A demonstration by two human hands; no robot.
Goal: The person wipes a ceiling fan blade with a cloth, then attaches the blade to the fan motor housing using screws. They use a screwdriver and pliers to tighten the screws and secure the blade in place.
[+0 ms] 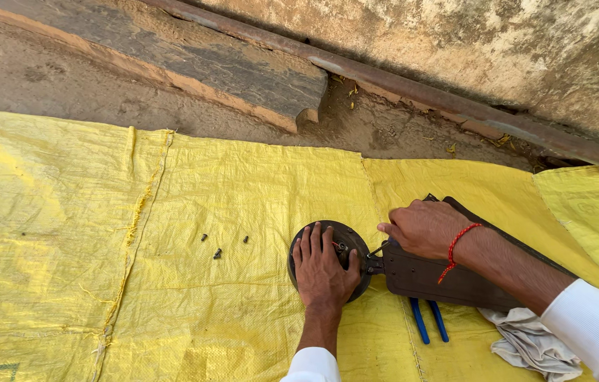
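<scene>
Left hand lies flat, fingers spread on the round dark disc; right hand fingers curled gripping the brown blade.

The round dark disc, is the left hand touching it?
Touching. The head view shows the left hand lying flat, palm down, on the round dark disc, fingers spread over its top.

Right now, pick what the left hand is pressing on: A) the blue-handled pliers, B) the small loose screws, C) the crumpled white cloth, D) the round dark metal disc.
D: the left hand lies flat on the round dark metal disc, away from the other things.
</scene>
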